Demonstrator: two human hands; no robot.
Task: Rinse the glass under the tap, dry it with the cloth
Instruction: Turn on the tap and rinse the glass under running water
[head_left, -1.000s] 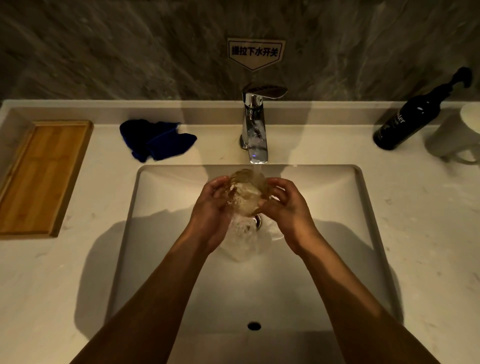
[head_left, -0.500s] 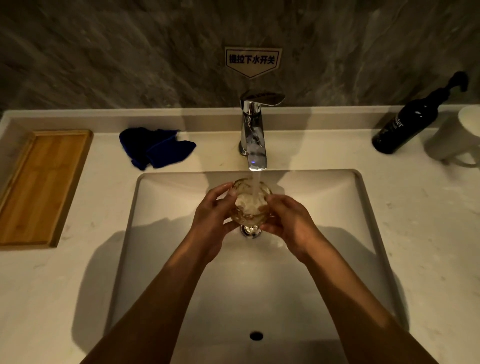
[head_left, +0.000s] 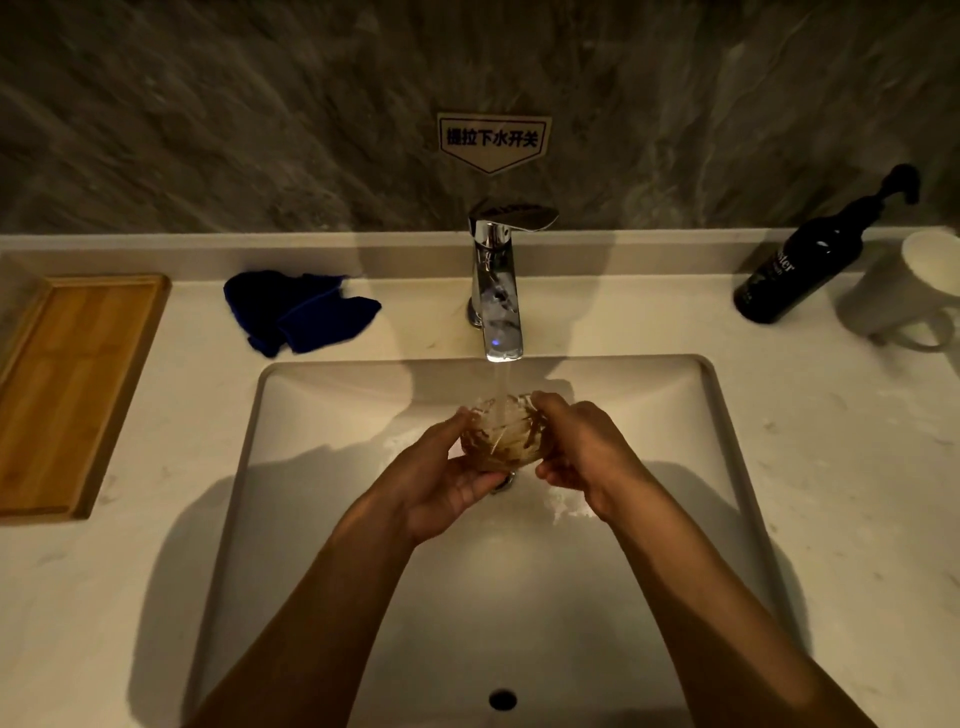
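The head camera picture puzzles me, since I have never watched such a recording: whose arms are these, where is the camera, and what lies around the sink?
There is no machine here. A person wears a camera on the head, looking down at their own arms. The left hand and right hand hold a clear glass under water running from the chrome tap, above the white sink. On the counter lie a blue cloth and a wooden tray to the left; a dark pump bottle and a white mug stand to the right.
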